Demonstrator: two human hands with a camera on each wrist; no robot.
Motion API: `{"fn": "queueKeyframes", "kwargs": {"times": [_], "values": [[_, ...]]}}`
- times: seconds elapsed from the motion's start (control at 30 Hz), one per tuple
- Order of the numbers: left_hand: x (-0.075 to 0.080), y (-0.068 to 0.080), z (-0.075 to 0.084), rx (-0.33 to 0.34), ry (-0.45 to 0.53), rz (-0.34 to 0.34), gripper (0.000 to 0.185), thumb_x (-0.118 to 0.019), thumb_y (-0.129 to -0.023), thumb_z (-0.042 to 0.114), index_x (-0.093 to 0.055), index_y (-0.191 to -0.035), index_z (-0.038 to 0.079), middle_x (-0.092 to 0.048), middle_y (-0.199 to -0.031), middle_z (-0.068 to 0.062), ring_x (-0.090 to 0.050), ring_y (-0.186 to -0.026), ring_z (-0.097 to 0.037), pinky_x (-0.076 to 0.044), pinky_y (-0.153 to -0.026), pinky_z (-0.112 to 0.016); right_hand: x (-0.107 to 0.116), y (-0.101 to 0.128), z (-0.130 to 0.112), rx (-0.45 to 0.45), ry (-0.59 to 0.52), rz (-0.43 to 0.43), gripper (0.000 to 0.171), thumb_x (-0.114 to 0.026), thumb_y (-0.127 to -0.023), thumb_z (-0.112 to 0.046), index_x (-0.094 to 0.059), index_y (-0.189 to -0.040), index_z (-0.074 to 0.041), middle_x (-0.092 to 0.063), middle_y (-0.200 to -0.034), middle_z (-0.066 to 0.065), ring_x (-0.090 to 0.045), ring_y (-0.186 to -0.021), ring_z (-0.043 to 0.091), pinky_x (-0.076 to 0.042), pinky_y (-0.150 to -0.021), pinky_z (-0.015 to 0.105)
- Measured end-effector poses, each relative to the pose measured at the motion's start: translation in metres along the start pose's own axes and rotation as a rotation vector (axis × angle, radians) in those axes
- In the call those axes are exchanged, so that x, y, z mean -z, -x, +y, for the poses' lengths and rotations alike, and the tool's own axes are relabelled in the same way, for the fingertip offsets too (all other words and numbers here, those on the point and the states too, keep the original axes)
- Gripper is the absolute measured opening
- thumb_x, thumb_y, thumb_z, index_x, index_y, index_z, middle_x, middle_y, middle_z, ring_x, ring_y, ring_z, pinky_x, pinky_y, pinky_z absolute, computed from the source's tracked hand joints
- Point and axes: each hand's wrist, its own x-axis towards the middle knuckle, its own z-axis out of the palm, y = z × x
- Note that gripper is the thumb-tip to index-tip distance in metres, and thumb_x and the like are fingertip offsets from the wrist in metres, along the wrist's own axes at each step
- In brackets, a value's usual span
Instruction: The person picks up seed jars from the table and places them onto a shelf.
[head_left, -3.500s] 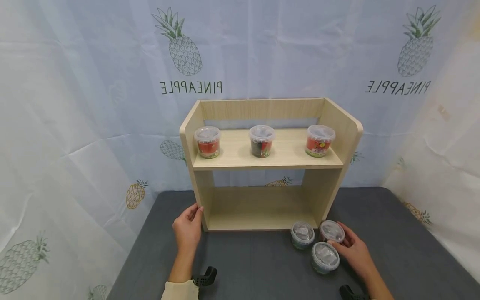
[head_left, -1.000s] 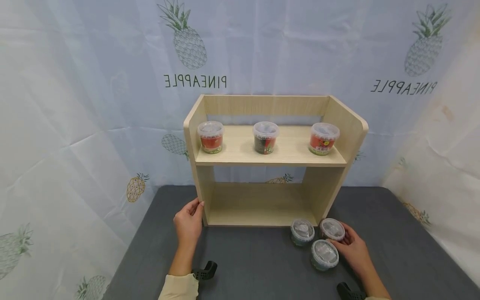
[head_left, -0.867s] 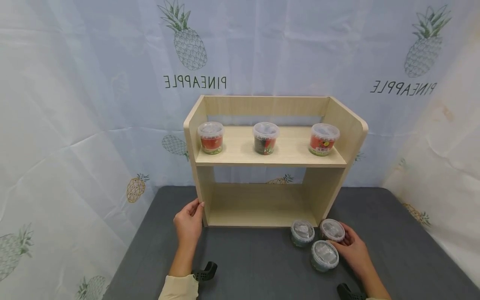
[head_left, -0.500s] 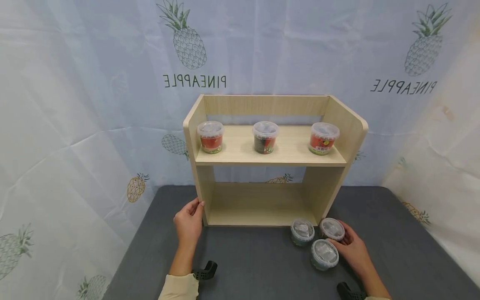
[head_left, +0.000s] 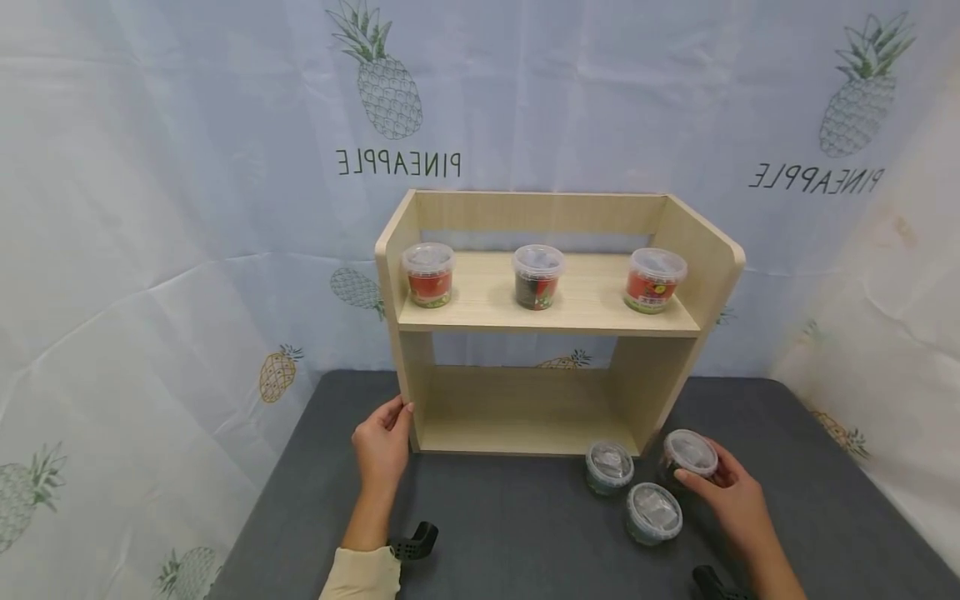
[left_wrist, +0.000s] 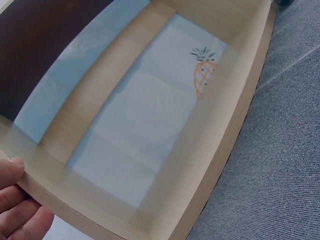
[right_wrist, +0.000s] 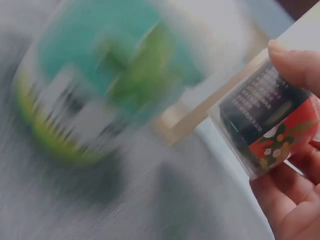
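Observation:
My right hand [head_left: 738, 500] grips a round plastic tub [head_left: 691, 452] with a clear lid, right of the wooden shelf's front corner. In the right wrist view this tub [right_wrist: 275, 120] shows a dark label with small print and a red part; thumb and fingers are on opposite sides of it. Two similar tubs stand on the table nearby, one tub [head_left: 609, 467] by the shelf's front edge and another tub [head_left: 654, 513] closer in. My left hand [head_left: 381, 446] pinches the front edge of the left side panel of the wooden shelf [head_left: 555, 328].
On the upper board stand a red-labelled tub [head_left: 430, 276] at left, a dark-and-red tub [head_left: 537, 277] mid-board and a red tub [head_left: 654, 281] at right. The shelf stands on a grey table [head_left: 510, 533] before a pineapple-print curtain [head_left: 585, 100].
My right hand has raised the tub and carried it a little right, apart from the two beside it. My left hand stays on the shelf panel; the head view has shifted slightly.

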Motion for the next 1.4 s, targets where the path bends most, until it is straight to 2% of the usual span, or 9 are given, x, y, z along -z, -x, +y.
{"fn": "queueKeyframes", "kwargs": {"times": [0.17, 0.33, 0.5, 0.7, 0.87, 1.07, 1.2, 1.3, 1.4], "values": [[0.003, -0.002, -0.001, -0.003, -0.005, 0.003, 0.026, -0.073, -0.090, 0.015, -0.074, -0.110, -0.002, -0.074, -0.102, -0.017, -0.073, -0.093, -0.026, -0.060, -0.077, -0.036, 0.002, 0.008, -0.030, 0.055, -0.120, -0.012, 0.082, -0.078, -0.087, -0.022, -0.032, -0.154, -0.008, -0.049, -0.110, -0.032, -0.052, -0.096, -0.022, -0.051, -0.074, 0.005], [0.006, -0.003, -0.002, 0.003, -0.024, -0.008, 0.027, -0.072, -0.091, 0.016, -0.073, -0.112, -0.002, -0.074, -0.103, -0.017, -0.073, -0.095, -0.027, -0.060, -0.078, -0.036, -0.013, 0.018, -0.064, 0.206, -0.239, -0.065, 0.072, -0.076, -0.086, -0.004, -0.041, -0.149, -0.009, -0.058, -0.116, -0.026, -0.058, -0.102, -0.013, -0.051, -0.077, 0.007], [0.009, -0.004, -0.004, 0.011, -0.039, -0.010, 0.027, -0.071, -0.092, 0.016, -0.073, -0.112, -0.001, -0.074, -0.104, -0.017, -0.073, -0.096, -0.027, -0.061, -0.078, -0.037, -0.047, 0.025, -0.099, 0.317, -0.303, -0.169, 0.072, -0.075, -0.084, 0.003, -0.042, -0.147, -0.004, -0.059, -0.121, -0.017, -0.059, -0.107, -0.006, -0.052, -0.082, 0.010], [0.010, -0.005, -0.007, 0.010, -0.046, -0.010, 0.027, -0.071, -0.093, 0.016, -0.073, -0.113, -0.002, -0.074, -0.104, -0.017, -0.073, -0.097, -0.028, -0.061, -0.079, -0.036, -0.105, 0.018, -0.127, 0.320, -0.351, -0.299, 0.076, -0.080, -0.080, 0.000, -0.043, -0.147, -0.005, -0.058, -0.130, 0.003, -0.059, -0.110, 0.001, -0.054, -0.086, 0.014], [0.009, -0.005, -0.005, -0.004, -0.042, 0.005, 0.025, -0.072, -0.091, 0.014, -0.073, -0.110, -0.002, -0.075, -0.101, -0.017, -0.073, -0.094, -0.027, -0.061, -0.077, -0.037, -0.162, 0.003, -0.139, 0.307, -0.395, -0.364, 0.077, -0.082, -0.076, 0.001, -0.045, -0.144, -0.003, -0.057, -0.134, 0.022, -0.061, -0.110, 0.007, -0.054, -0.087, 0.018], [0.005, -0.004, -0.003, 0.011, -0.021, 0.015, 0.024, -0.074, -0.090, 0.014, -0.075, -0.108, -0.001, -0.075, -0.099, -0.016, -0.074, -0.092, -0.025, -0.061, -0.077, -0.036, -0.222, -0.011, -0.146, 0.254, -0.401, -0.441, 0.074, -0.082, -0.079, -0.006, -0.047, -0.145, -0.010, -0.059, -0.134, 0.016, -0.062, -0.116, 0.025, -0.058, -0.085, 0.025], [0.001, -0.001, -0.001, 0.014, -0.021, 0.017, 0.024, -0.075, -0.089, 0.014, -0.075, -0.107, -0.001, -0.076, -0.098, -0.015, -0.074, -0.092, -0.024, -0.061, -0.077, -0.036, -0.255, -0.021, -0.140, 0.302, -0.380, -0.459, 0.068, -0.082, -0.080, -0.006, -0.051, -0.141, -0.011, -0.062, -0.130, 0.013, -0.064, -0.113, 0.029, -0.058, -0.081, 0.028], [-0.001, 0.001, -0.001, 0.009, -0.013, 0.021, 0.023, -0.075, -0.089, 0.013, -0.075, -0.107, -0.001, -0.076, -0.098, -0.015, -0.074, -0.091, -0.024, -0.061, -0.077, -0.036, -0.276, -0.027, -0.131, 0.355, -0.338, -0.439, 0.065, -0.083, -0.079, -0.007, -0.054, -0.137, -0.009, -0.064, -0.125, 0.014, -0.066, -0.108, 0.029, -0.058, -0.078, 0.029], [-0.003, 0.001, -0.001, 0.016, -0.002, 0.019, 0.023, -0.075, -0.088, 0.013, -0.075, -0.106, -0.001, -0.076, -0.098, -0.015, -0.074, -0.091, -0.024, -0.061, -0.077, -0.035, -0.290, -0.029, -0.128, 0.367, -0.304, -0.420, 0.067, -0.085, -0.077, -0.009, -0.054, -0.136, -0.005, -0.065, -0.123, 0.016, -0.066, -0.106, 0.031, -0.057, -0.076, 0.030]]}}
